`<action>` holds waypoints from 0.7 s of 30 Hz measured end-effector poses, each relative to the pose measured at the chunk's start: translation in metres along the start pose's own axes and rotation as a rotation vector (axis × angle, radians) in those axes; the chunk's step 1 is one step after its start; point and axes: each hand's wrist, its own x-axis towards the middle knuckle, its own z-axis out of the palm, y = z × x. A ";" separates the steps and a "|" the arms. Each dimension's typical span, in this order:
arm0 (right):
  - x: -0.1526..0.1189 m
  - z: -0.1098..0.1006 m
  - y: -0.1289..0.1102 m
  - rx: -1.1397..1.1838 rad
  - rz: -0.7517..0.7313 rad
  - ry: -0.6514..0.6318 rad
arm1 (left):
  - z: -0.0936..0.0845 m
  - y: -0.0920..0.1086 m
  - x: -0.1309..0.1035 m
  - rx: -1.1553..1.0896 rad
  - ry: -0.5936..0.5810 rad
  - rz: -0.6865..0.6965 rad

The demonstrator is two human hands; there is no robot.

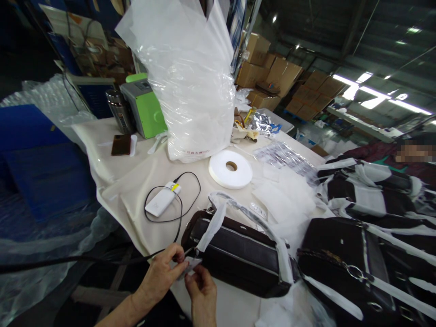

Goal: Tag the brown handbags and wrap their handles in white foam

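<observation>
A black handbag (238,254) with silver zips lies on the table, its handle (214,227) wrapped in white material. At the bag's left end, both my hands work close together on a small whitish piece (191,264), perhaps a tag or wrapping. My left hand (160,272) pinches it from the left with thumb and forefinger. My right hand (202,290) has its fingers curled at the piece's lower right edge. The piece sits beside the metal ring at the handle's base. The fingers partly hide it, so I cannot make out its exact kind.
A white power bank (163,200) with a black cable and a white tape roll (221,170) lie behind the bag. A tall plastic-wrapped bundle (197,91) stands farther back, near a phone (121,145) and flask (119,111). More black bags (334,245) crowd the right, near another person.
</observation>
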 end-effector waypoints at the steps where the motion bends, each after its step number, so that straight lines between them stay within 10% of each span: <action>1: -0.001 -0.001 -0.002 -0.026 -0.029 -0.005 | -0.001 0.001 0.001 -0.040 -0.027 -0.024; 8: -0.004 -0.005 -0.014 0.242 0.059 -0.189 | -0.017 0.020 -0.001 -0.456 -0.234 -0.303; 21: -0.014 -0.011 -0.032 0.441 0.273 -0.511 | -0.041 0.023 -0.013 -0.572 -0.455 -0.281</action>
